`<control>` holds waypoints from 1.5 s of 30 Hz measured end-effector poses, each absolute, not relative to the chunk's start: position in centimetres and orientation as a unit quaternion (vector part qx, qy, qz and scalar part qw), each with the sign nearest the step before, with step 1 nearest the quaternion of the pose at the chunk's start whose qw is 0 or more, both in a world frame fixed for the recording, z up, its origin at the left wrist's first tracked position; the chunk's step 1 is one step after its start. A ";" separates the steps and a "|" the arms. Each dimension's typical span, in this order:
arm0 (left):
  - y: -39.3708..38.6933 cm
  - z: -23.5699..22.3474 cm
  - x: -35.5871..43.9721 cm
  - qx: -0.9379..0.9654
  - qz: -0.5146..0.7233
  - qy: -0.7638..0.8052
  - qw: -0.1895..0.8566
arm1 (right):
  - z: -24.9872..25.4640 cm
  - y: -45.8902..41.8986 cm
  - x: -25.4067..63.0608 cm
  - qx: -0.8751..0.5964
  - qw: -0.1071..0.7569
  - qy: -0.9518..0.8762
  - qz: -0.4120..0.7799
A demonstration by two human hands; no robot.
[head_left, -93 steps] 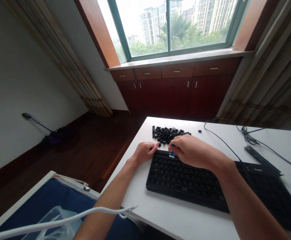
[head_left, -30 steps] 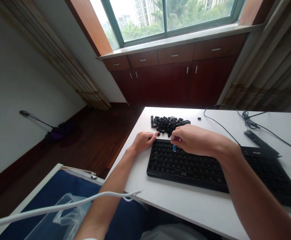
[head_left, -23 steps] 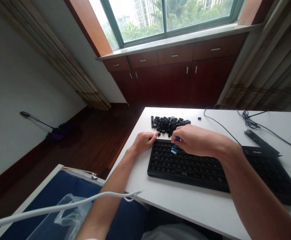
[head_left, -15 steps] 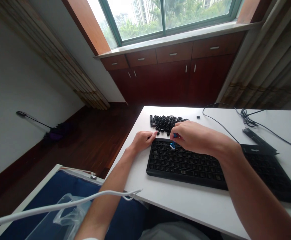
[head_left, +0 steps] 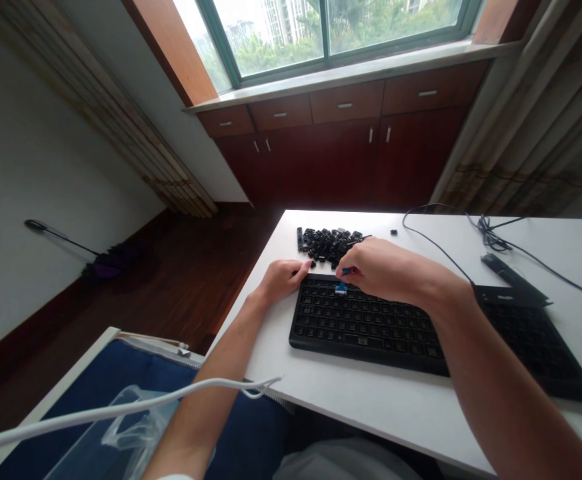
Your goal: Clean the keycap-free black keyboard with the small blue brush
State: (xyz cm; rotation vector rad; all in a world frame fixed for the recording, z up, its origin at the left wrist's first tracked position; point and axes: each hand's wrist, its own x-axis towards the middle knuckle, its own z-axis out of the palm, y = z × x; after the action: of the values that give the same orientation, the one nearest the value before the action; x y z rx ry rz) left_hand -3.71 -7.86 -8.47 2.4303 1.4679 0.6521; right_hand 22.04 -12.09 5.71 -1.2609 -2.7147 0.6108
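A black keyboard [head_left: 365, 353] with its keycaps off lies across the white table. My right hand [head_left: 371, 267] is closed round a small blue brush [head_left: 341, 288], whose pale bristles point down at the upper left rows of key sockets. At the keyboard's far left corner, my left hand [head_left: 283, 279] is closed with its fingers curled and thumb against that edge. Just beyond both hands sits a heap of loose black keycaps [head_left: 328, 243], partly hidden behind the right hand.
One stray keycap [head_left: 393, 232] lies apart from the heap. A coiled black cable [head_left: 491, 233] and a black strip [head_left: 511, 280] are at the table's right side. A white cable [head_left: 121, 408] crosses the front left, above a blue surface with a clear plastic bag [head_left: 135, 427].
The brush head has shifted slightly left and turned so that its broad side shows. My left hand stays at the keyboard's corner. The whole view has moved a little.
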 end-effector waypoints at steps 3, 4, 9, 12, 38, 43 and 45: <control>-7.9 -8.4 -3.6 0.828 0.226 0.499 0.118 | 5.5 -12.1 22.0 -0.417 0.037 -0.888 0.191; -7.9 -8.4 -3.6 0.828 0.227 0.499 0.119 | 5.3 -12.1 21.9 -0.418 0.037 -0.888 0.188; -7.9 -8.3 -3.6 0.829 0.228 0.497 0.118 | 4.4 -11.9 21.4 -0.429 0.038 -0.888 0.163; -7.9 -8.4 -3.6 0.829 0.224 0.499 0.116 | 4.1 -11.9 21.1 -0.428 0.043 -0.890 0.153; -7.9 -8.5 -3.6 0.830 0.232 0.495 0.109 | 4.7 -11.4 21.9 -0.413 0.047 -0.880 0.230; -7.9 -8.3 -3.6 0.836 0.228 0.486 0.111 | 5.0 -11.7 21.0 -0.366 0.089 -0.903 0.208; -8.0 -8.3 -3.7 0.837 0.224 0.486 0.112 | 5.4 -11.8 21.0 -0.353 0.118 -0.907 0.196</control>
State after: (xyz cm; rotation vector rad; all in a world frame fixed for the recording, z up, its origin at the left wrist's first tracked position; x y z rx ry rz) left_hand -3.66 -7.95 -8.30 2.4581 1.4283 0.6565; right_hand 20.99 -11.84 5.43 -1.0332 -2.6548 0.5729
